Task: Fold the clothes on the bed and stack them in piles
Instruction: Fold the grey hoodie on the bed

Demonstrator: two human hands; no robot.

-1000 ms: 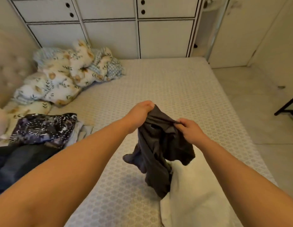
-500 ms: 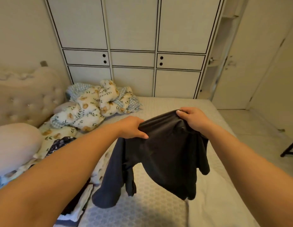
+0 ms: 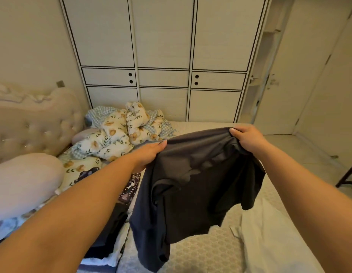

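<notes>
A dark grey shirt (image 3: 194, 186) hangs in the air above the bed (image 3: 206, 251), spread between both hands. My left hand (image 3: 149, 152) grips its upper left edge, and my right hand (image 3: 246, 137) grips the upper right edge with curled fingers. The shirt's lower part and one sleeve dangle just over the mattress. A white garment (image 3: 269, 239) lies flat on the bed at the lower right. Under my left arm sits a pile of dark and patterned clothes (image 3: 120, 213), partly hidden.
A crumpled floral blanket (image 3: 120, 133) lies at the bed's far left by the tufted headboard (image 3: 33, 121). A pink pillow (image 3: 23, 184) sits at the left. White wardrobe doors (image 3: 163, 56) stand behind the bed. Tiled floor (image 3: 301, 150) and a dark furniture leg (image 3: 348, 178) are at the right.
Both hands lifted the grey shirt off the bed and drew apart, spreading it out. The view tilted up from the mattress toward the wardrobe.
</notes>
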